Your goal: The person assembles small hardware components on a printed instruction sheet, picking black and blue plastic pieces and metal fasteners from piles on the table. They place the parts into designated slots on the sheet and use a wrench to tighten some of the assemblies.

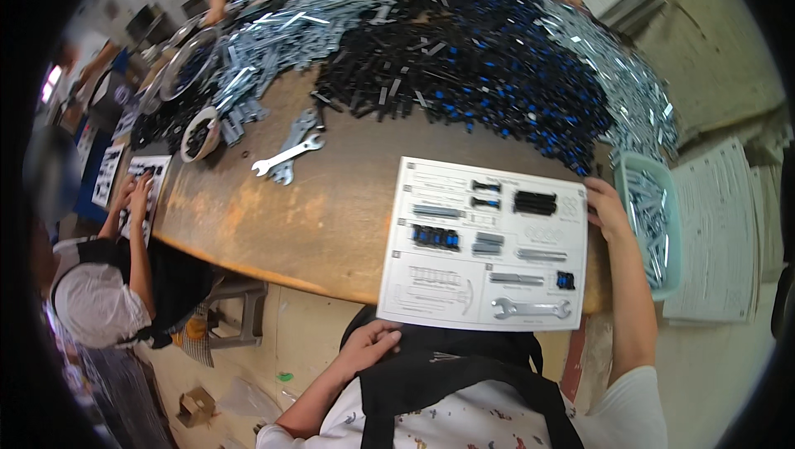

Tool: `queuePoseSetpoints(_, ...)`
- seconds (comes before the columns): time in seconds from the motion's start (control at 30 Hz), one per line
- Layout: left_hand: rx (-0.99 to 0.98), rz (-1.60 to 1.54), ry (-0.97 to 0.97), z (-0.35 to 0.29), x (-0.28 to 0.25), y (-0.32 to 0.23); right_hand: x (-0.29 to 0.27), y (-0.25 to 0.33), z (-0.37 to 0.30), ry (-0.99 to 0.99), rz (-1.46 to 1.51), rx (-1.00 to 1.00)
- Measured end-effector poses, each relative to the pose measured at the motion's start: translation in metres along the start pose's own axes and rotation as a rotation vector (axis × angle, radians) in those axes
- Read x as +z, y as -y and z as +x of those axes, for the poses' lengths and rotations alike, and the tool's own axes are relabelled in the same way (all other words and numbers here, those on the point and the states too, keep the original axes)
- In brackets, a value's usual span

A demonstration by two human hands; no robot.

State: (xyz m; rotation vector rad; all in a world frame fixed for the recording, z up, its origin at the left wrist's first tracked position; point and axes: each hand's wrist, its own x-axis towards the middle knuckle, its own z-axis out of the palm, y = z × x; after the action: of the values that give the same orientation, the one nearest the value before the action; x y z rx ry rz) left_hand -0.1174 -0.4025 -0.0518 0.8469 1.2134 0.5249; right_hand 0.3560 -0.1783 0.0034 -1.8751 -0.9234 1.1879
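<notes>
A white parts card (464, 287) lies on the near table edge and overhangs my lap. On it are black pieces, some with blue, silver pins and an open-ended wrench (530, 309); which are real parts and which are printed is hard to tell. My right hand (609, 207) grips the card's upper right edge, the fingertips partly hidden. By the lower left corner, my left hand (369, 348) rests over my black apron, fingers loosely stretched and holding nothing. Several silver wrenches (288, 156) lie in a small stack left of the card.
Heaps of black and blue pieces (497, 68) and silver pins (306, 18) cover the far table. A pale green bin (672, 242) of silver parts stands at right, beside stacked sheets (720, 234). A white bowl (199, 134) sits at left. Co-workers (99, 292) work left and opposite.
</notes>
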Motion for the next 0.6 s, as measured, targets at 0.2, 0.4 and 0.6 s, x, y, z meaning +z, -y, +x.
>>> queuePoseSetpoints(0.2, 0.150, -0.241, 0.049, -0.013, -0.007, 0.010, 0.000, 0.001, 0.004, 0.120, 0.052, 0.023)
queuePoseSetpoints(0.4, 0.266, -0.467, -0.295, -0.052, -0.020, 0.030, 0.077, 0.028, -0.021, 0.281, 0.112, -0.004)
queuePoseSetpoints(0.6, 0.424, -0.676, -0.666, -0.084, -0.054, 0.047, 0.177, 0.046, -0.045, 0.447, 0.194, 0.002)
